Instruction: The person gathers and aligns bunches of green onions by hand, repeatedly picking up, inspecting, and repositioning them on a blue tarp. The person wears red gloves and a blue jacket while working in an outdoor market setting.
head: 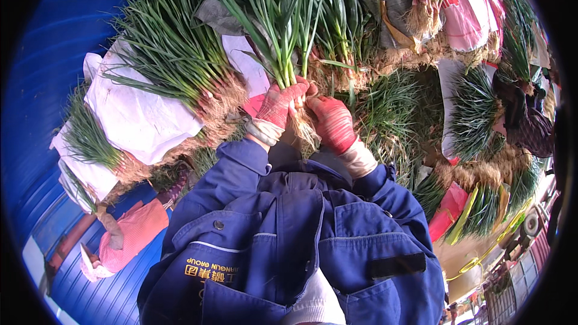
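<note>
My left hand (279, 104), in a red glove with a pale cuff, is closed around a small bunch of green garlic (283, 61). The long leaves point away from me, and pale roots (303, 128) hang below the fist towards my chest. My right hand (333, 123), gloved the same way, is curled against the base of the bunch beside the left fingers. Its fingertips are partly hidden, so whether it grips a stalk cannot be told. Beyond my hands lies more green garlic (343, 45) with its roots towards me.
A large pile of green garlic (180, 54) lies at left beside white sheeting (140, 104). Loose leaves (393, 108) cover the ground at right. Further bundles (474, 113) lie beyond. Other people, one in a pink striped garment (135, 230), are nearby. A blue corrugated wall (49, 99) curves along the left.
</note>
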Tool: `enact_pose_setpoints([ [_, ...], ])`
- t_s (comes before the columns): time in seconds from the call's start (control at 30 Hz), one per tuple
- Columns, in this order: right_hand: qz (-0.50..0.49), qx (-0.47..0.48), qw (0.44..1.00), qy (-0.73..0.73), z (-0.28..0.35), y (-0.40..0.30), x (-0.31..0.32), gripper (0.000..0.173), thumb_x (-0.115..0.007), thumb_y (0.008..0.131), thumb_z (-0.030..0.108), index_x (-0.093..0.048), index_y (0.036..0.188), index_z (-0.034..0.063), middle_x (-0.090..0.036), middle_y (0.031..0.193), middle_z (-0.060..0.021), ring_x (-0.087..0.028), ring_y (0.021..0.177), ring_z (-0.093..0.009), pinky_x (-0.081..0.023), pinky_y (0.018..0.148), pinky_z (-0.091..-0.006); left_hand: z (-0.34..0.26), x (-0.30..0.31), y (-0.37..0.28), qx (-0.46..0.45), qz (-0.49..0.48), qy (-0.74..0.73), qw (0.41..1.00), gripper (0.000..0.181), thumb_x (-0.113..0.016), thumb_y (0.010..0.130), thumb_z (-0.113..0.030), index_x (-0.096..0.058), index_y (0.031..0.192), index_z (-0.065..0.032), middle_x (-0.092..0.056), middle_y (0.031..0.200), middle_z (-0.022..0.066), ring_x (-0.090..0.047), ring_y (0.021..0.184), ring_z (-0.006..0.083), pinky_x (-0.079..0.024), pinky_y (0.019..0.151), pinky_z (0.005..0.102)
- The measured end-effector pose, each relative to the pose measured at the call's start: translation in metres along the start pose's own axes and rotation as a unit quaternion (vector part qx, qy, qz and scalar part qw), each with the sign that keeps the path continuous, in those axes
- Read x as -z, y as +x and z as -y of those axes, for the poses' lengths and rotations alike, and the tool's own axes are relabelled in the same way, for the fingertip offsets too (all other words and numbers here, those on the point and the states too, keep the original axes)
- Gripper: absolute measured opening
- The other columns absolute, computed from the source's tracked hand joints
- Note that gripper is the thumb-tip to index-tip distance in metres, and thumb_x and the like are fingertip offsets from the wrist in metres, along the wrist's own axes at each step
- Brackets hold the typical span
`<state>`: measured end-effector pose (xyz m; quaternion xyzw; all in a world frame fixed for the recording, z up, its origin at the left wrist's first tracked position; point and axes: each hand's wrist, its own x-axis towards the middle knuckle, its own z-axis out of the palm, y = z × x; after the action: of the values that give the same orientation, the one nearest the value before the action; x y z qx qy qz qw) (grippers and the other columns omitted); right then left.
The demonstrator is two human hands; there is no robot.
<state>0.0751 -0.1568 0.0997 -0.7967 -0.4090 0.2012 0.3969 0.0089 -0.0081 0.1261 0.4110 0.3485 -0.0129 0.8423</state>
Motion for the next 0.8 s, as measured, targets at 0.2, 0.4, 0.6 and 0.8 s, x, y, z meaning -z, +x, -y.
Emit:
enact_pose_setpoints([
  [0.2, -0.035, -0.252, 0.678, 0.69, -0.001, 0.021, -0.012, 0.039, -0.054, 0.096, 0.028, -0.051, 0.126, 0.0035, -0.062, 0.097, 0.0005, -0.055, 0.078, -0.006, -0.045, 0.068, -0.0198, 0.006, -0.002, -0.024, 0.016, -0.015, -0.147, 0.989, 0.018, -0.066, 0.082, -0.011, -0.06, 0.097, -0.005, -0.064, 0.085, 0.0091, -0.057, 0.068, 0.0116, -0.047, 0.059, 0.0208],
  [0.4, -0.101, -0.201, 0.924, 0.31, 0.022, 0.037, -0.019, 0.026, -0.055, 0.094, 0.028, -0.061, 0.086, 0.0034, -0.061, 0.066, -0.0097, -0.057, 0.056, -0.023, -0.044, 0.051, -0.0339, 0.015, 0.016, -0.035, 0.057, -0.044, -0.128, 0.989, 0.022, -0.07, 0.08, -0.014, -0.061, 0.098, -0.0052, -0.06, 0.077, 0.0034, -0.057, 0.065, 0.0107, -0.046, 0.056, 0.021],
  [0.6, -0.186, -0.255, 0.948, 0.045, -0.05, 0.017, -0.022, 0.032, -0.052, 0.093, 0.033, -0.062, 0.079, 0.0066, -0.061, 0.072, -0.02, -0.058, 0.065, -0.04, -0.046, 0.057, -0.0453, 0.014, 0.024, -0.03, -0.013, -0.002, -0.17, 0.985, 0.018, -0.067, 0.084, -0.017, -0.061, 0.097, -0.0058, -0.062, 0.099, 0.0111, -0.059, 0.077, 0.016, -0.051, 0.066, 0.028],
  [0.8, 0.038, -0.423, 0.887, -0.182, -0.176, -0.09, 0.026, 0.034, -0.054, 0.087, 0.042, -0.064, 0.085, 0.009, -0.064, 0.081, -0.0197, -0.061, 0.077, -0.04, -0.048, 0.069, -0.0484, -0.006, 0.014, -0.035, -0.062, 0.036, -0.263, 0.962, 0.014, -0.064, 0.086, -0.015, -0.059, 0.097, -0.0074, -0.062, 0.1, 0.0114, -0.062, 0.094, 0.028, -0.051, 0.084, 0.047],
])
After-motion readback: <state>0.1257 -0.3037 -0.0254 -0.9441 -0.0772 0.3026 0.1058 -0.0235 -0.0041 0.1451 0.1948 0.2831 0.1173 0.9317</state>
